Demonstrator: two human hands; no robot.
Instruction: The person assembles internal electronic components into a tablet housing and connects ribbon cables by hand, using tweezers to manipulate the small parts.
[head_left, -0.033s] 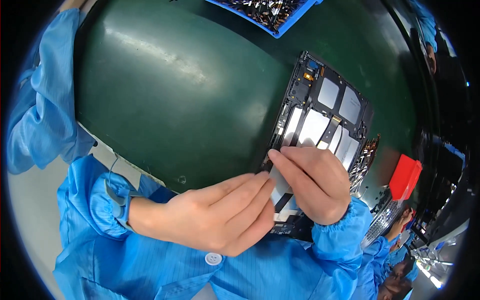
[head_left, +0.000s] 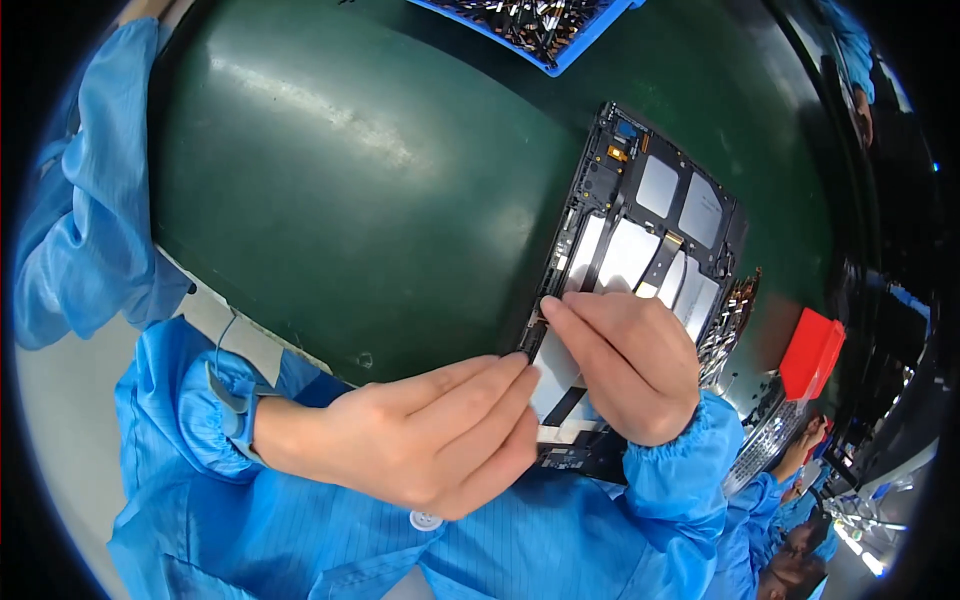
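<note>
An opened tablet frame [head_left: 640, 215], black with silver panels and thin black ribbon strips, lies tilted on a dark green mat [head_left: 350, 180]. My left hand [head_left: 410, 440] reaches in from the lower left, its straight fingers closed against the frame's lower left edge. My right hand [head_left: 625, 360] lies over the lower part of the frame, and its forefinger tip presses on the left rim next to a small connector. Both wrists wear blue elastic cuffs. The bottom end of the frame is hidden under my hands.
A blue tray [head_left: 545, 35] of small metal parts stands at the far edge of the mat. A red box [head_left: 812, 352] sits to the right, with a strip of small parts [head_left: 735, 310] beside the frame. Another person's blue sleeve [head_left: 90, 200] hangs at the left.
</note>
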